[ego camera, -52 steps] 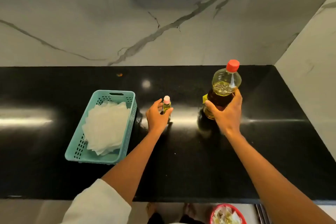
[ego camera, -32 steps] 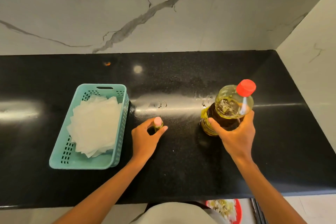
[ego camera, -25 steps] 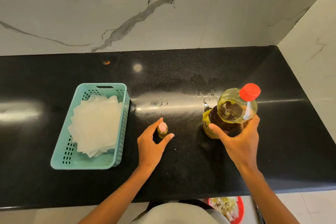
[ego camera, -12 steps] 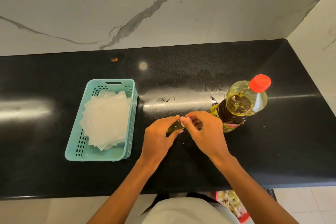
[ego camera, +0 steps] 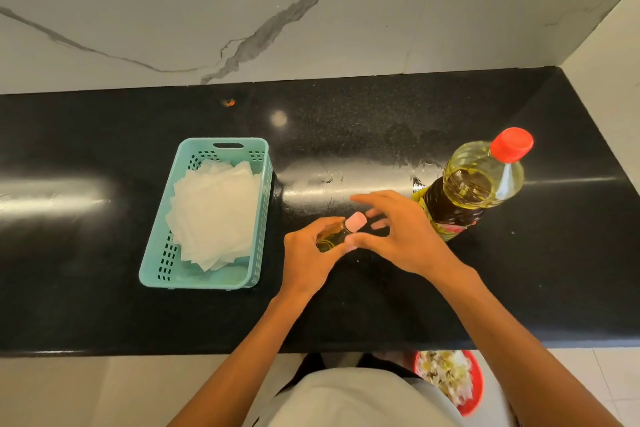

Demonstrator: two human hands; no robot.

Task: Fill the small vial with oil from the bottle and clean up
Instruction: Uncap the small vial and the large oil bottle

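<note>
- At the head view's centre, the left hand [ego camera: 306, 255] grips the tilted small vial [ego camera: 332, 236]; the right hand [ego camera: 394, 234], fingers spread, holds nothing, touching just beside its pink cap [ego camera: 356, 221].
- Capped bottle [ego camera: 474, 184] stands at 3 o'clock; uncapping the vial looks next, needing a firm twist.

The bench [ego camera: 104, 305] is polished black stone, finely speckled and glossy, with bright streaks of reflected light. Behind it the wall [ego camera: 138, 10] is smooth white marble with grey veins. The basket [ego camera: 258, 218] is matt teal plastic with perforated sides, holding soft white paper tissues [ego camera: 214, 215]. The oil bottle [ego camera: 474, 184] is clear, shiny plastic with a red plastic cap; the vial [ego camera: 332, 236] is clear with a pale pink cap
</note>
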